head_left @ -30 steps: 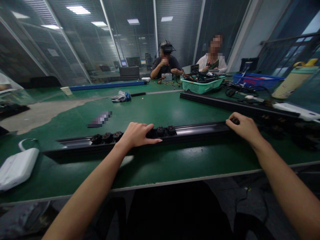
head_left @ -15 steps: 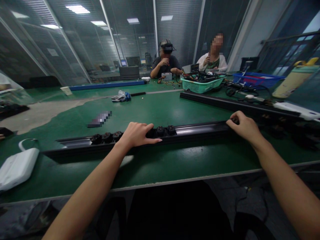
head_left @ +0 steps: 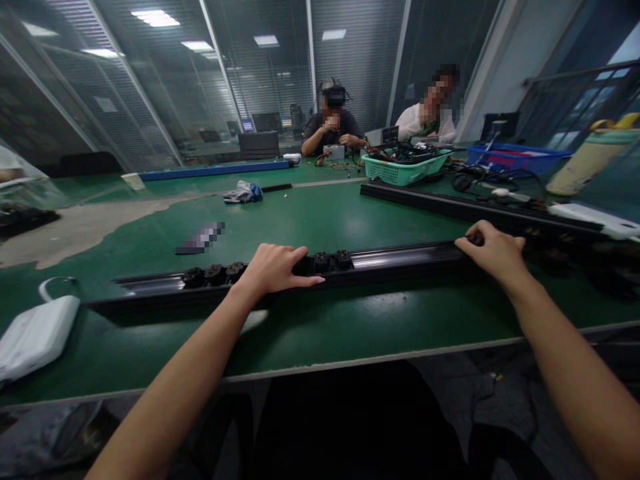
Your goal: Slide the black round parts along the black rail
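Green matting covers the wide surface [head_left: 320,333], with glass partitions and ceiling lights behind it. At the far left edge lies a white device [head_left: 35,337] with a looped cord. A long black rail [head_left: 400,257] runs across the near part of the surface, from beside the white device to the right side, parallel to the near edge. Three black knobs [head_left: 215,273] sit in a row on its left stretch. Next comes the left hand [head_left: 275,270], lying palm down across the rail, its grip spread, fingers draped over the top and the thumb pointing right along the near side. Two more knobs [head_left: 331,260] sit just beside its fingertips. Farther right, the right hand [head_left: 493,253] rests on the same rail, its grip pressed together on it, fingers curled over the far edge; the thumb is hidden. Behind it lies a second black rail [head_left: 440,205], then a teal basket [head_left: 405,172] of cables. Two people sit at the far side, and a blue tray [head_left: 515,160] and a pale bottle [head_left: 583,167] stand at the right.
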`<action>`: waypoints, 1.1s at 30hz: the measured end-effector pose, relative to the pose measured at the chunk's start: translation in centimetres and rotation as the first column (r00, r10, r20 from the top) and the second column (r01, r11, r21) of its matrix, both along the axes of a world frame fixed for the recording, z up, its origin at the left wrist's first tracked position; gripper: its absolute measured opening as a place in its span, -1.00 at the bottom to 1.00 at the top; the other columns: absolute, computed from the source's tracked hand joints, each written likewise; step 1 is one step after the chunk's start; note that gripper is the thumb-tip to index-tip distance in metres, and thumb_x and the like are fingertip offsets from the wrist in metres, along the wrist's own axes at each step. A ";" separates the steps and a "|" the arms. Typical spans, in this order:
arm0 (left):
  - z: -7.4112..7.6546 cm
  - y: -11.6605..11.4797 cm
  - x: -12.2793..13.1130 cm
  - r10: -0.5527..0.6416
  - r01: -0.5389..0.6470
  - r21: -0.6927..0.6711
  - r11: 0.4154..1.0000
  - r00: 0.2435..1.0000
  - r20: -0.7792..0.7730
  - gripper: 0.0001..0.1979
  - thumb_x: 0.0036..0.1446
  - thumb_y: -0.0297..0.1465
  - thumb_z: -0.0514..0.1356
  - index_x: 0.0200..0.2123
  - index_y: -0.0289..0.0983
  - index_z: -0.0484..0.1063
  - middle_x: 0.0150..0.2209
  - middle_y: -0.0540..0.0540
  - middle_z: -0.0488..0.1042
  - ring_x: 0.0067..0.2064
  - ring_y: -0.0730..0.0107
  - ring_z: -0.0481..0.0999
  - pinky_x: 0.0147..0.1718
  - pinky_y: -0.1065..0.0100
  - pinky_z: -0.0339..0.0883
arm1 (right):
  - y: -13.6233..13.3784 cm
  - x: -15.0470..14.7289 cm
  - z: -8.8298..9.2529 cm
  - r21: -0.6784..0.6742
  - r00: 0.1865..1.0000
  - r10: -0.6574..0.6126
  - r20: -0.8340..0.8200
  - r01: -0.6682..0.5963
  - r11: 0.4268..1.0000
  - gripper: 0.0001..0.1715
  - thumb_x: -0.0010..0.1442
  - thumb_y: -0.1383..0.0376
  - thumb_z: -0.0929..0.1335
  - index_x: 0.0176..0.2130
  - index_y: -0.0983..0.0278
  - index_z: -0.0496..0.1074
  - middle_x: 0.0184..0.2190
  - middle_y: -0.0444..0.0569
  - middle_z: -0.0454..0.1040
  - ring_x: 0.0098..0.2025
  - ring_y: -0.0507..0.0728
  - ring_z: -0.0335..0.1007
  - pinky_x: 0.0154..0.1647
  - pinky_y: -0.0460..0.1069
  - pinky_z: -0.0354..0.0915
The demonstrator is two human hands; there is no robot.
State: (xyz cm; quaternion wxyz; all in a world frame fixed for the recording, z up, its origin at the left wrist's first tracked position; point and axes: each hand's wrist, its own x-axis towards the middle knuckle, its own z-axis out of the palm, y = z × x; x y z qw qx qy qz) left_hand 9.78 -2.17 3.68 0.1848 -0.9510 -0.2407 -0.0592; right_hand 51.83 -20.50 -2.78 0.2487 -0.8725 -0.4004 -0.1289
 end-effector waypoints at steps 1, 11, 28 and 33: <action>0.0 0.0 0.0 0.002 -0.002 -0.002 1.000 1.000 0.001 -0.20 0.06 0.31 -0.19 -0.18 -0.23 0.44 -0.33 -0.17 0.57 -0.37 0.22 0.51 -0.50 0.33 -0.16 | 0.0 0.0 0.0 0.003 1.000 -0.006 -0.013 0.006 1.000 -0.62 0.01 -0.06 0.28 -0.31 0.14 0.31 -0.38 -0.06 0.46 -0.23 0.29 0.39 -0.01 0.22 0.09; 0.0 0.1 -0.1 0.002 -0.002 0.011 1.000 1.000 0.000 -0.21 0.06 0.31 -0.19 -0.22 -0.24 0.44 -0.36 -0.17 0.56 -0.38 0.22 0.51 -0.51 0.33 -0.18 | -0.4 0.6 0.0 0.010 0.999 0.019 -0.039 -0.018 1.000 -0.62 -0.02 -0.07 0.30 -0.33 0.14 0.32 -0.40 -0.09 0.42 -0.29 0.20 0.35 -0.20 0.06 0.17; 0.0 0.1 0.0 -0.002 0.002 0.001 1.000 1.000 0.012 -0.23 0.05 0.30 -0.15 -0.21 -0.23 0.44 -0.37 -0.16 0.56 -0.41 0.25 0.50 -0.51 0.33 -0.16 | -0.7 1.4 -0.1 -0.094 0.998 -0.027 -0.053 0.022 0.995 -0.54 0.02 -0.12 0.24 -0.23 0.13 0.32 -0.25 -0.02 0.47 -0.15 0.29 0.37 -0.11 0.14 0.15; 0.0 0.1 0.0 0.003 -0.003 0.013 1.000 1.000 -0.002 -0.23 0.06 0.30 -0.17 -0.21 -0.23 0.44 -0.37 -0.15 0.56 -0.40 0.23 0.50 -0.51 0.32 -0.15 | -0.4 2.4 -0.9 -0.156 0.993 -0.121 0.013 0.121 0.980 -0.42 0.01 -0.20 0.19 -0.22 0.18 0.29 -0.19 0.14 0.45 -0.01 0.42 0.26 -0.01 0.27 0.10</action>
